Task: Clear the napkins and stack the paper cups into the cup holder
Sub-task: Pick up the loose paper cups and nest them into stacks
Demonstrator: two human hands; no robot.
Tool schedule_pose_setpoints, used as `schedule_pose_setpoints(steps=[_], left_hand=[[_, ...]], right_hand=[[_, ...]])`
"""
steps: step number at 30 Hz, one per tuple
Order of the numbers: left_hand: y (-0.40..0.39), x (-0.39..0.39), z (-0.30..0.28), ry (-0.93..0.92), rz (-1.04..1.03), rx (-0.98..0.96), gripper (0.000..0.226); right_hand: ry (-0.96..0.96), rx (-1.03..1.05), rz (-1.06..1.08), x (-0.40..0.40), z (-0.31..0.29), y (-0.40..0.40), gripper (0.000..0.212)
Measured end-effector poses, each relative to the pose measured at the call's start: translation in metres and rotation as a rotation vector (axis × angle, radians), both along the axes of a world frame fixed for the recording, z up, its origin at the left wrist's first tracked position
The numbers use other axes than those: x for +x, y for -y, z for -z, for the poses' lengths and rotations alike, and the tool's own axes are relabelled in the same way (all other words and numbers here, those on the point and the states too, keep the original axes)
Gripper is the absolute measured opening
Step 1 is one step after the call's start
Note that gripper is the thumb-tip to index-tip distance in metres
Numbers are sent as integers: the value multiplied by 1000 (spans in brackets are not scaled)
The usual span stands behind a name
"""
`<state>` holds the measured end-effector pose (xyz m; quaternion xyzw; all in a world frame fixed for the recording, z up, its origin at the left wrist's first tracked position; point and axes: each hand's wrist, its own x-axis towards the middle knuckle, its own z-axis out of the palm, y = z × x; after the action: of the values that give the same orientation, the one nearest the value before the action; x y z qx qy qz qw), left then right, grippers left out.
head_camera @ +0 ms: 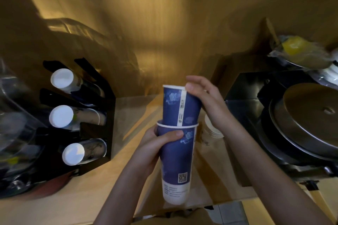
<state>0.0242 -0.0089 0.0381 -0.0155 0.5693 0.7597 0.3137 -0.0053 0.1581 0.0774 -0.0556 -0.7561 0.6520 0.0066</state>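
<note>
Now we note the left hand (pixel 161 140) wrapped around the lower blue cup (pixel 175 160), the right hand (pixel 203 100) pinching the upper cup (pixel 178 106) half-nested inside, axes upright and aligned, cup holder (pixel 95 115) off left, nearer the left hand.

Two bare forearms, no sleeves in view, left grip (pixel 157 144), right grip (pixel 206 100)

1. Lower part of upper blue paper cup (pixel 180 105) hidden inside lower blue paper cup (pixel 176 160).
2. Left of black cup holder (pixel 98 133), clear plastic clutter (pixel 12 133) blurred, cut by edge.
3. Cup print unreadable.
</note>
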Motion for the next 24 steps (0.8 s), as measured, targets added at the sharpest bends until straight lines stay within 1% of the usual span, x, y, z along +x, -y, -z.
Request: schedule_pose_setpoints(steps=[4, 8, 10, 12, 14, 17, 19, 22, 24], left_hand=[[2, 3, 6, 10, -25, 11, 51], [1, 1, 8, -10, -28, -23, 54], [-4, -3, 1, -91, -50, -88, 59], [-9, -10, -8, -232, -97, -172, 69], [-13, -19, -17, -391, -147, -206, 70], [-17, -31, -31, -564, -212, -228, 82], [-20, -38, -36, -668, -259, -295, 89], [-24, -46, -32, -752, -266, -441, 93], [-24, -48, -21, -761, -235, -489, 94]], right_hand=[[-19, -27, 49, -10, -11, -9, 50], [-39, -25, 65, -13, -13, -9, 50], [-49, -6, 54, -11, -15, -8, 54], [-65, 35, 16, -7, -19, -5, 62], [-90, 81, 1, -2, -21, -1, 73], [-163, 246, -8, 8, -25, 7, 81], [-212, 346, 12, 11, -26, 9, 83], [-220, 412, 64, 10, -20, 7, 83], [-191, 450, 61, 9, -11, 5, 82]])
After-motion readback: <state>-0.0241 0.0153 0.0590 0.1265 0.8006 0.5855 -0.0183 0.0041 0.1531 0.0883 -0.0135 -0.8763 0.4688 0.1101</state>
